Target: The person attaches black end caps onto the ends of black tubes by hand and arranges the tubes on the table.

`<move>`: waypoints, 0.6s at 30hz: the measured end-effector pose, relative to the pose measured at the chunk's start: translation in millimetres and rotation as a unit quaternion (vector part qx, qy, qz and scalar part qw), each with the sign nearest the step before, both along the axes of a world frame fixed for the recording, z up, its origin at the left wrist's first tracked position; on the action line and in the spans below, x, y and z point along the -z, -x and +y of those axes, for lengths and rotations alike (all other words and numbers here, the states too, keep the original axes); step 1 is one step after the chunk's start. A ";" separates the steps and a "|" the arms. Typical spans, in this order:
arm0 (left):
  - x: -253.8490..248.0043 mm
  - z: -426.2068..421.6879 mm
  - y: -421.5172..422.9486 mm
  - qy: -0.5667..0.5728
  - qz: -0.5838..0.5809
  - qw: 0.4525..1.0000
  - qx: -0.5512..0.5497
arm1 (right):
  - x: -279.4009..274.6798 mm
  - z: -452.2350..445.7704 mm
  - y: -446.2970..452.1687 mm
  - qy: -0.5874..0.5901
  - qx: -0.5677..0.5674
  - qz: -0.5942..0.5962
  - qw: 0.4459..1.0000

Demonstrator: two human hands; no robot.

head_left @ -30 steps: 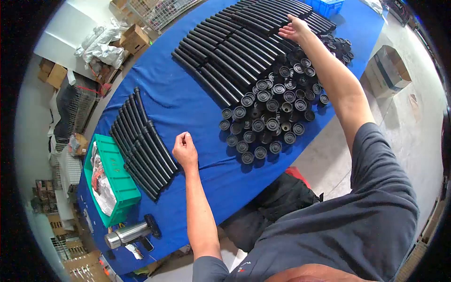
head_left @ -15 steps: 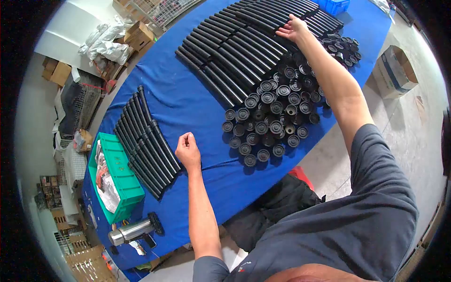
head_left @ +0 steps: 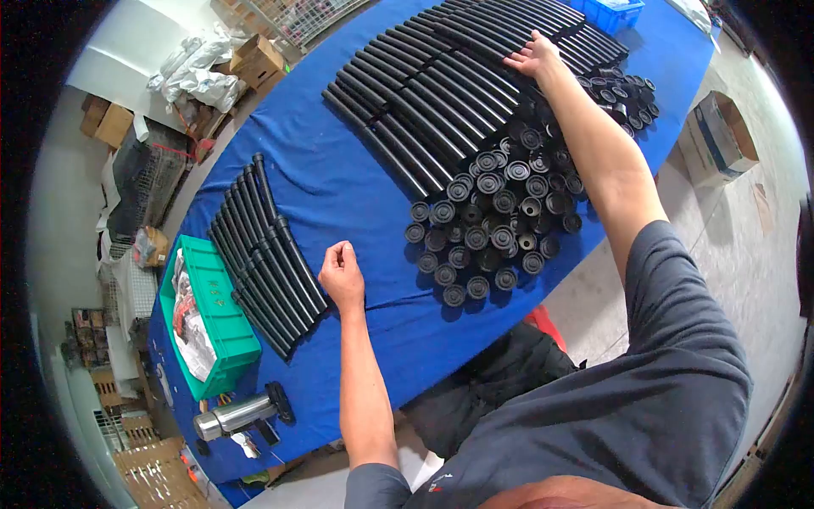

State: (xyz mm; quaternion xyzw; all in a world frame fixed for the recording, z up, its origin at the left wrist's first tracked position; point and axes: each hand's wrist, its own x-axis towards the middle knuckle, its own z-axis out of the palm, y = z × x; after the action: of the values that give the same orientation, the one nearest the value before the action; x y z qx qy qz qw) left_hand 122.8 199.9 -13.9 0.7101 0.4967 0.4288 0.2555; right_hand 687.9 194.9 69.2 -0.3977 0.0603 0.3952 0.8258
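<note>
My left hand (head_left: 342, 276) rests over the blue cloth with its fingers curled closed; whatever they hold, if anything, is hidden. To its left lies a small group of black tubes (head_left: 267, 263) with collared ends. Farther off, my right hand (head_left: 532, 58) is open, palm partly up and fingers stretched, above the large rows of black tubes (head_left: 424, 93). I cannot tell whether it touches them. Under and beside my right forearm is a heap of round black caps (head_left: 489, 183) with ringed faces, several lying loose at its near edge.
A green crate (head_left: 222, 314) with plastic-wrapped contents stands on the left of the blue-covered table (head_left: 292, 178). Near it lies a steel flask (head_left: 237, 414). A blue bin (head_left: 615, 13) sits at the far end. On the floor to the right is a cardboard box (head_left: 716, 140).
The whole view has shifted slightly, mostly to the right. Both hands keep nearly the same pose over the table, and the tubes and caps lie as before.
</note>
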 end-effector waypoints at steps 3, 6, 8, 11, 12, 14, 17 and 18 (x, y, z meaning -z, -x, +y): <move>-1.2 -0.4 -0.1 0.000 0.008 1.000 0.000 | 1.0 4.9 -5.0 0.003 -0.019 0.003 1.000; -4.6 -3.2 -3.0 -0.004 0.007 1.000 -0.005 | 20.9 19.7 -27.1 0.002 0.004 0.027 1.000; -7.2 -3.3 -3.2 0.002 0.019 1.000 -0.009 | 29.4 24.6 -33.7 -0.009 0.004 0.027 1.000; -11.4 -5.4 -4.3 0.014 0.024 1.000 -0.013 | 23.4 26.1 -24.9 -0.006 0.009 0.032 0.999; -9.6 -5.1 -3.1 0.020 0.025 0.999 -0.011 | 24.5 26.0 -25.9 -0.017 0.004 0.033 0.999; -5.5 -1.9 -1.3 0.030 0.027 0.999 -0.005 | 20.8 27.8 -21.0 -0.027 0.001 0.039 0.999; -8.0 -4.0 -3.5 0.027 0.011 1.000 -0.007 | 27.5 37.4 -28.5 -0.017 0.034 0.059 0.998; -9.0 -4.2 -3.5 0.033 0.020 0.999 -0.014 | 28.8 41.9 -32.9 0.004 0.050 0.063 0.997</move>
State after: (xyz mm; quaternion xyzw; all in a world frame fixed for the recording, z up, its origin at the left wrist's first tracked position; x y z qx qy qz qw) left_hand 126.3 195.7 -4.9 0.7029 0.5252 0.4012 0.2630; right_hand 720.9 236.8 40.4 -0.3713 0.1337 0.3777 0.8376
